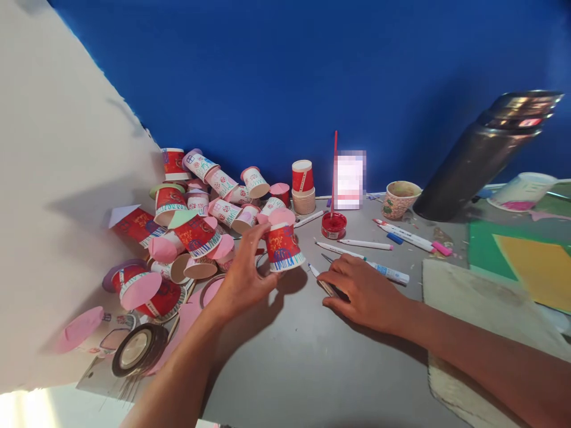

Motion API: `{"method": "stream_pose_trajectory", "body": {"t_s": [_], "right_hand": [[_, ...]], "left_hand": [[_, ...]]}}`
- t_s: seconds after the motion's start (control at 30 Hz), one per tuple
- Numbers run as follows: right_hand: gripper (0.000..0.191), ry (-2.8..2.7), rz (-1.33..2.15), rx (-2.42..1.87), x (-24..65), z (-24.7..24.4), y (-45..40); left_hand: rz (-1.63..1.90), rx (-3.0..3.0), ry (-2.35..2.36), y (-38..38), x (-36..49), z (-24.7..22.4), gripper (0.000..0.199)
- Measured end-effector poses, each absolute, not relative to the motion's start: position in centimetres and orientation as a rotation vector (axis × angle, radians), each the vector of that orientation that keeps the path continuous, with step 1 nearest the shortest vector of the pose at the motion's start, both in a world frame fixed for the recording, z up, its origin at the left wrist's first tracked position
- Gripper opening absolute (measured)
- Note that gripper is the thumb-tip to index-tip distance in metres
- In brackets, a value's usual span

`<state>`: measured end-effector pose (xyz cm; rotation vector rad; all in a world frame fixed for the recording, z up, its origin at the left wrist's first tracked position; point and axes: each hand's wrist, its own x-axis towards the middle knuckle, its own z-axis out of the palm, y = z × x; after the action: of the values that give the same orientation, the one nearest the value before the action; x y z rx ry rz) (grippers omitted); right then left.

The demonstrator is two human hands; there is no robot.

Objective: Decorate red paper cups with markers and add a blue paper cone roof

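Observation:
My left hand (250, 270) grips a red paper cup (283, 246) with blue marks and a pink paper top, its thumb near the lower rim and its fingers at the upper side. The cup is slightly tilted, beside a heap of decorated cups. My right hand (352, 288) rests low over the grey table (312, 368), its fingers bent around a white marker (322, 282) lying on the surface. Whether the fingertips grip that marker is hard to tell. A dark pointed tool tip (328, 258) shows just above the fingers.
Decorated cups (196, 233) pile up at the left, near a tape roll (139, 349). Behind the hands are a red paint jar (333, 226) and stacked cups (303, 187). At the right are markers (405, 235), a black bottle (473, 160), a cloth (464, 333) and coloured paper (535, 267).

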<state>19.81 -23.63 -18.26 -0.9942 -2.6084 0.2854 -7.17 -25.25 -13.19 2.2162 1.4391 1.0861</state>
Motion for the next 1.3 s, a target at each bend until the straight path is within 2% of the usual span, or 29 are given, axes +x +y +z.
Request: {"method": "stream_pose_trajectory", "body": {"t_s": [0.17,0.4,0.8,1.03,1.2,1.23,1.3], "right_hand": [[0.019,-2.668,0.134,-1.122,19.9,-18.0,-23.4],[0.021,-2.623,0.002,-1.313,19.9,-17.8,-22.9],[0.019,-2.557,-0.073,-1.277,20.1,-18.7,-22.5],[0.017,-2.532,-0.111,-1.210,20.2,-19.4,-22.2],[0.017,-2.525,-0.119,-1.191,20.3,-19.5,-22.2],[0.017,-2.523,-0.115,-1.191,20.3,-19.5,-22.2],[0.018,-2.519,-0.098,-1.195,20.3,-19.5,-22.2]], "left_hand": [[1.061,2.180,1.434,-26.2,-7.2,-10.9,0.076],[0.870,1.888,1.320,-26.3,-5.6,-13.1,0.076],[0.849,2.422,1.408,-26.1,-4.2,-16.3,0.086],[0.783,2.502,1.425,-26.7,-4.4,-17.4,0.082],[0.812,2.480,1.358,-26.8,-4.6,-17.2,0.101],[0.851,2.450,1.386,-26.8,-4.8,-17.0,0.101],[0.882,2.379,1.538,-26.6,-5.3,-16.6,0.086]]}}
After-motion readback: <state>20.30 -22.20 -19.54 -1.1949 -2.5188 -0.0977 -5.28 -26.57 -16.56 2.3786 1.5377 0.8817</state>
